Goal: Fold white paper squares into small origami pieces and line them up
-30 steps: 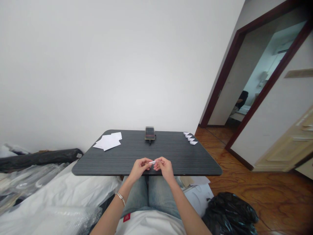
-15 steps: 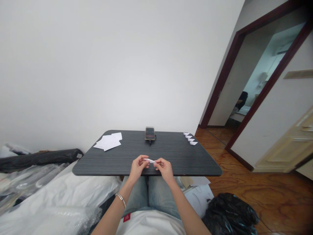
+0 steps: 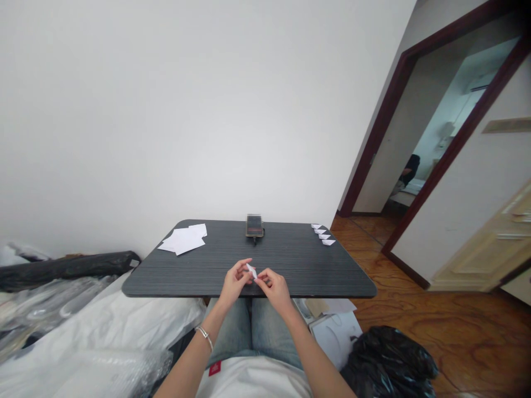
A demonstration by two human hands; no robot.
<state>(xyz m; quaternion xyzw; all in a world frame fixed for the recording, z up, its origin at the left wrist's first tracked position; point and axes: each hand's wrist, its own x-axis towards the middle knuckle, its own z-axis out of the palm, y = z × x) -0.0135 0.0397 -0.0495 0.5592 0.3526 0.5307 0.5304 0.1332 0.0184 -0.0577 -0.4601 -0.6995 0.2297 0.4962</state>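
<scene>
Between my hands, just above the near edge of the dark table [image 3: 166, 279], is a small folded piece of white paper [image 3: 252, 272]. My left hand [image 3: 235, 282] pinches its left side, with the index finger stretched out above it. My right hand [image 3: 274, 286] closes thumb and fingertips on its lower right end. The paper stands tilted, its upper end leaning left. Parts of it are hidden behind my fingers.
White paper sheets [image 3: 183, 241] lie overlapped at the table's left. Several small folded paper pieces [image 3: 323, 236] form a row at the right edge. A phone-like device [image 3: 254, 225] stands at the back by the wall. A black plastic bag [image 3: 390, 362] sits on the floor.
The folded paper has turned from nearly level to a steep tilt. My right hand has moved slightly left and down, closer to my left hand.
</scene>
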